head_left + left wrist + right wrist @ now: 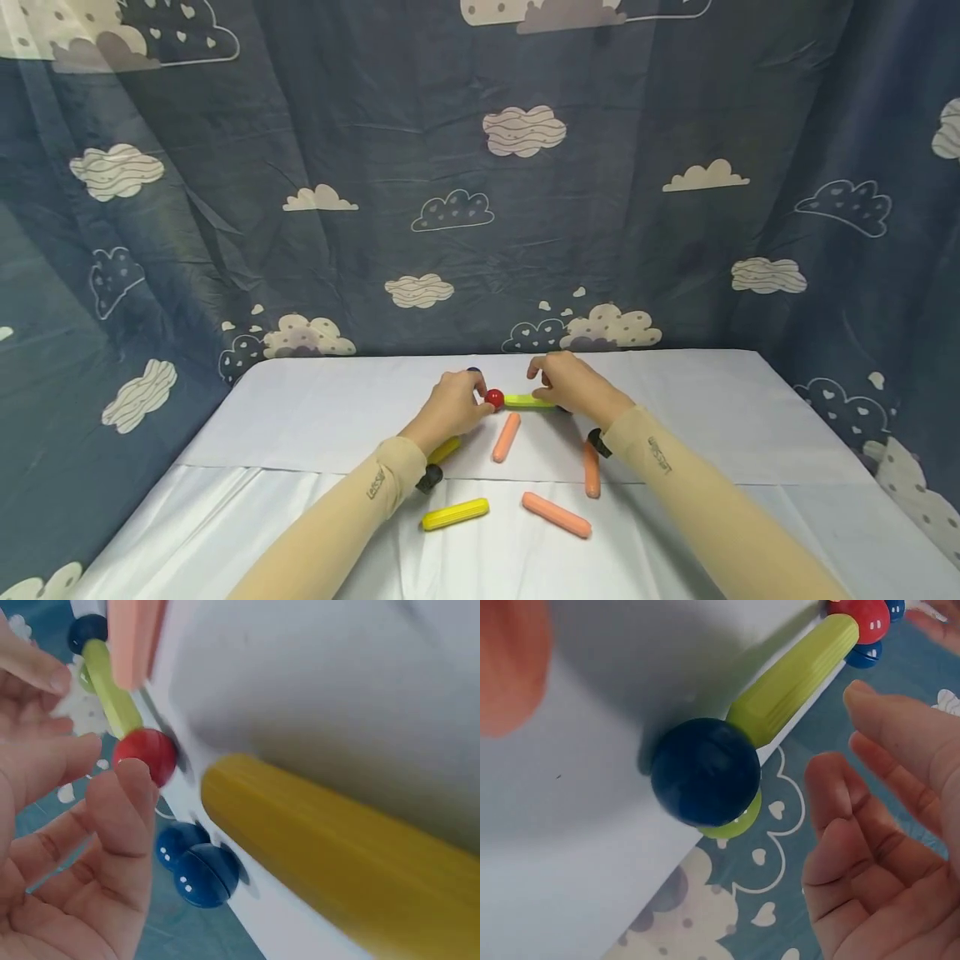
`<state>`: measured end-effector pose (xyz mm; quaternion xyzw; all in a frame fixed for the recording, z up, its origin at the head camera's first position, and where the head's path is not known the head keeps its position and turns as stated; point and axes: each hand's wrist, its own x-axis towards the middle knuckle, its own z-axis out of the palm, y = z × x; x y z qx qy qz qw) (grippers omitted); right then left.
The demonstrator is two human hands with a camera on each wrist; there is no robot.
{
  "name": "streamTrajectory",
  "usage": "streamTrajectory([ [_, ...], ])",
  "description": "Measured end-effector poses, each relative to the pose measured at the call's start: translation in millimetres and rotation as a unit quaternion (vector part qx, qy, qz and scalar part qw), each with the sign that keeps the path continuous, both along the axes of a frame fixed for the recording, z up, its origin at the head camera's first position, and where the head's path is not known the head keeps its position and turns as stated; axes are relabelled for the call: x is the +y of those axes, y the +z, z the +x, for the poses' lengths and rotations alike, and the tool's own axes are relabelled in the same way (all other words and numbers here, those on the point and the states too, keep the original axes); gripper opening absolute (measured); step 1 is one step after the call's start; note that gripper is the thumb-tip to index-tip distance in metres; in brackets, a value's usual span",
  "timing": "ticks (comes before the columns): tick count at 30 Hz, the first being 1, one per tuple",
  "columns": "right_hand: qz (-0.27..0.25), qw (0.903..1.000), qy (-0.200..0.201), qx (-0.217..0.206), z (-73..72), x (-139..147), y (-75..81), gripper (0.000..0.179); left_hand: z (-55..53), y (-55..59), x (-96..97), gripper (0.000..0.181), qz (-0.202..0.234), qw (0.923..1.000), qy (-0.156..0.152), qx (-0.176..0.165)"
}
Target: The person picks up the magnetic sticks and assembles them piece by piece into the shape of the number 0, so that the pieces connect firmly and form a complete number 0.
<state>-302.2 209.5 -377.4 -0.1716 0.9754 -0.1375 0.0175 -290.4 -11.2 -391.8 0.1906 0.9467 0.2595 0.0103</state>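
A yellow-green ribbed rod (528, 401) lies crosswise on the white cloth, with a red ball (494, 399) at its left end and a dark blue ball (705, 772) at its right end. My left hand (453, 400) is beside the red ball with thumb and fingers parted; in the left wrist view a fingertip overlaps the ball, and contact is unclear. Over the rod's right part hovers my right hand (573, 383), fingers loosely bent and holding nothing. Two blue balls (204, 875) sit behind the red one. A green ball (739, 817) shows partly behind the dark blue ball.
Orange rods lie nearer me, one upper middle (506, 437), one lower right (557, 515) and one by the right wrist (592, 471). A yellow rod (455, 514) lies at front left; another yellow rod (444, 450) is partly under the left wrist. A cloud-patterned curtain (450, 250) hangs behind.
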Motion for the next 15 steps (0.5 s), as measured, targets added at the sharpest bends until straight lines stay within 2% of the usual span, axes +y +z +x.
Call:
streamTrajectory([
  [9, -0.06, 0.9953, 0.074, -0.02, -11.7, -5, -4.4, 0.031, 16.3, -4.3, 0.2, 0.023, 0.029, 0.995, -0.009, -0.096],
  [11, -0.067, 0.9941, 0.08, -0.03, -14.2, -7, -6.3, 0.034, 18.0, -7.3, 1.8, 0.025, 0.031, 0.994, -0.012, -0.104],
  [15, -0.076, 0.9919, 0.087, -0.053, -19.3, -12, -8.3, 0.038, 20.1, -10.8, 5.0, 0.026, 0.034, 0.9943, -0.02, -0.099],
])
